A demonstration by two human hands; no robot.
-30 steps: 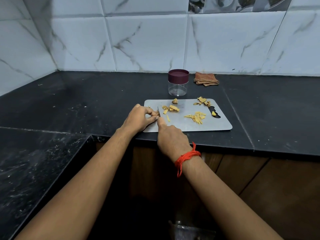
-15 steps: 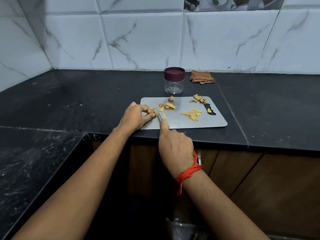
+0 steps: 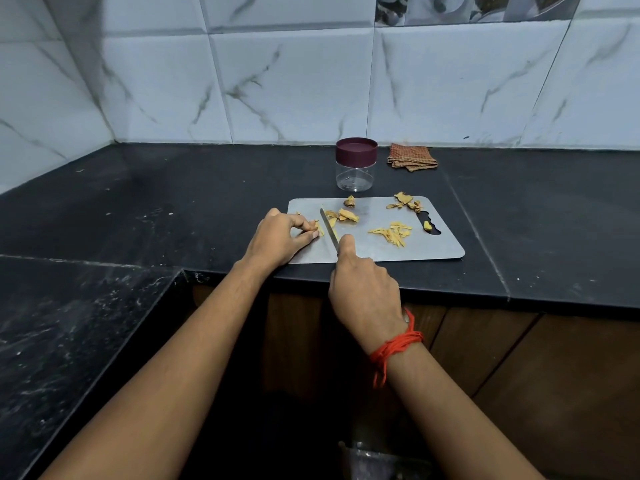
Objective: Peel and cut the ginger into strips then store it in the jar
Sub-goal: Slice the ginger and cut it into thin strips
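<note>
Head view: small yellow ginger piece (image 3: 318,228) being pinched by left hand (image 3: 277,237), slim steel knife (image 3: 329,230) being gripped by right hand (image 3: 363,292).
Nearby fingertips (image 3: 312,234) are being endangered should the piece slip.

Open counter (image 3: 173,202) left of board (image 3: 443,251); jar (image 3: 355,174), cloth (image 3: 411,156) behind it
</note>
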